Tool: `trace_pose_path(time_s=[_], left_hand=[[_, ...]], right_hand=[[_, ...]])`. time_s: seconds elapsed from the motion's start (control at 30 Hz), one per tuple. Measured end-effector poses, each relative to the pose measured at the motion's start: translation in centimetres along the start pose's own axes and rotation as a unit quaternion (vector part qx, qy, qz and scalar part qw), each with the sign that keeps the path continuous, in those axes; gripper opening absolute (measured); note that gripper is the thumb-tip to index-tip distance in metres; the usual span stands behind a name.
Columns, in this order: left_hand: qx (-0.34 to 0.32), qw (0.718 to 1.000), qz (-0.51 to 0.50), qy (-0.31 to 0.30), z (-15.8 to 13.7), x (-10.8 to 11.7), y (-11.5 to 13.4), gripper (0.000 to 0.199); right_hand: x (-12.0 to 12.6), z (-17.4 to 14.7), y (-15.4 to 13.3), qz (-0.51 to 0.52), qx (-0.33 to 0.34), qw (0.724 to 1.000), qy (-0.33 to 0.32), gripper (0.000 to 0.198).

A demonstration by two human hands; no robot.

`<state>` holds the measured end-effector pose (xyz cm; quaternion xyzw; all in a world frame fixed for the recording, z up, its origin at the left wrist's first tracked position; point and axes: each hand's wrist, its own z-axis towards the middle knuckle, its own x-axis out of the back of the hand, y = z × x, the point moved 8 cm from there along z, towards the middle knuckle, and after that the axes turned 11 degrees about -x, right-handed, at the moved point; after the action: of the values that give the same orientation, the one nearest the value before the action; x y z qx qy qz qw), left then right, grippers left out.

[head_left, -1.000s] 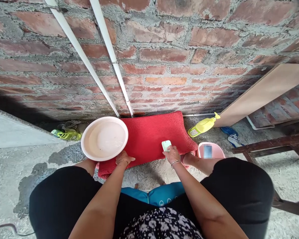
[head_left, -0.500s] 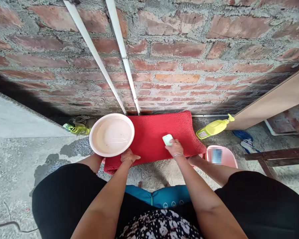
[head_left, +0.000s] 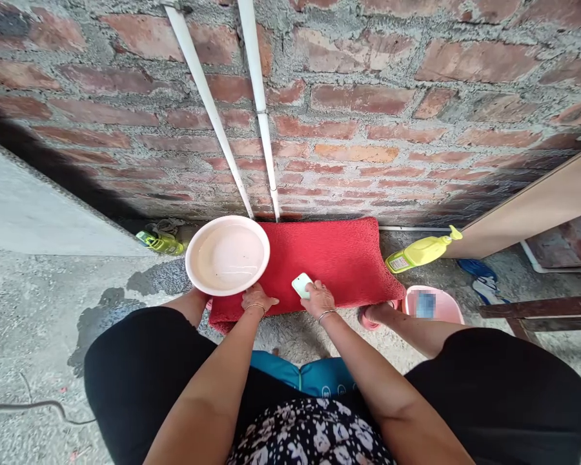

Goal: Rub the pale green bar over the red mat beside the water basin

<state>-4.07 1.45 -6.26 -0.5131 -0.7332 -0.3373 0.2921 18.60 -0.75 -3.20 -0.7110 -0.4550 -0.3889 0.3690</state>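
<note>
Head view: right hand [head_left: 318, 299] presses pale soap bar [head_left: 301, 285], tilted diagonally, onto red mat [head_left: 339, 258].

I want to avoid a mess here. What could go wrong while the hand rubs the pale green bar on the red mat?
1. The pink basin holds water and overlaps the red mat edge; if the mat shifts, it may spill.
2. The right hand grips the pale green bar; if wet, it could slip out.
3. The left hand presses only the near edge, so the mat might slide or bunch.
</note>
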Motion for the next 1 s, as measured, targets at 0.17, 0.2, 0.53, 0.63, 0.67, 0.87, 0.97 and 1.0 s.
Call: trace_pose_path(time_s=[0.17, 0.2, 0.53, 0.63, 0.67, 0.87, 0.97, 1.0], left_hand=[[0.001, 1.0, -0.008, -0.009, 0.6, -0.3, -0.2, 0.099], [0.005, 1.0, -0.009, -0.011, 0.7, -0.4, -0.3, 0.101], [-0.032, 0.999, -0.023, -0.035, 1.9, -0.8, -0.3, 0.098], [-0.051, 0.997, -0.025, -0.042, 2.2, -0.8, -0.3, 0.091], [-0.054, 0.997, -0.023, -0.042, 2.2, -0.8, -0.3, 0.09], [-0.062, 0.997, -0.008, -0.035, 1.9, -0.4, 0.1, 0.09], [-0.058, 0.997, -0.017, -0.042, 1.6, -0.2, 0.2, 0.09], [-0.057, 0.997, -0.02, -0.044, 1.5, -0.2, 0.3, 0.09]], right_hand=[[2.0, 0.2, 9.2, 0.01, -0.127, 0.992, 0.019, 0.039], [2.7, 0.1, 12.1, 0.009, -0.168, 0.985, 0.024, 0.04], [2.2, -2.2, 6.7, -0.052, 0.013, 0.999, 0.009, 0.032], [-1.1, -5.0, -1.3, -0.095, 0.202, 0.973, -0.06, 0.034], [-2.1, -5.7, -2.9, -0.105, 0.24, 0.962, -0.084, 0.033], [-2.6, -5.5, -2.8, -0.146, 0.325, 0.927, -0.116, 0.025], [-0.8, -4.1, 1.6, -0.164, 0.321, 0.925, -0.122, 0.028], [-0.3, -3.7, 3.5, -0.17, 0.305, 0.928, -0.131, 0.027]])
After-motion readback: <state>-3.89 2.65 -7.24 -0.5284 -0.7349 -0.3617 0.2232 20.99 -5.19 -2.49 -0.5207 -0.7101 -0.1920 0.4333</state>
